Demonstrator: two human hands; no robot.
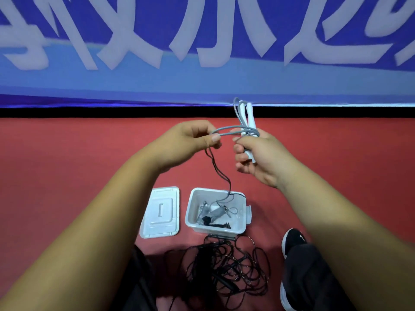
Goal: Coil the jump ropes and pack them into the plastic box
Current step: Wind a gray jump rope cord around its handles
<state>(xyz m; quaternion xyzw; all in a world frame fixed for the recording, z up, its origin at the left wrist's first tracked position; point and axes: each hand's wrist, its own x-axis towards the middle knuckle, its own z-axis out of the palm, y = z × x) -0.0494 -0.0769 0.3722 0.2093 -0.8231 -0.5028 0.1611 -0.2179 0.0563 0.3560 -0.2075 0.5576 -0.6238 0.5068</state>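
Grey jump rope [233, 127] is clasped with its white handles [249, 115] in right grip [260, 158]; a loop is pinched by left grip [188, 142] at 9 o'clock; plastic box [215, 231] is set at 6 o'clock

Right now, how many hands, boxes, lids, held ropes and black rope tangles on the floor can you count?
Hands: 2, left hand and right hand
Plastic box: 1
Lid: 1
Grey jump rope held in the hands: 1
Black rope tangle on the floor: 1
Total: 6
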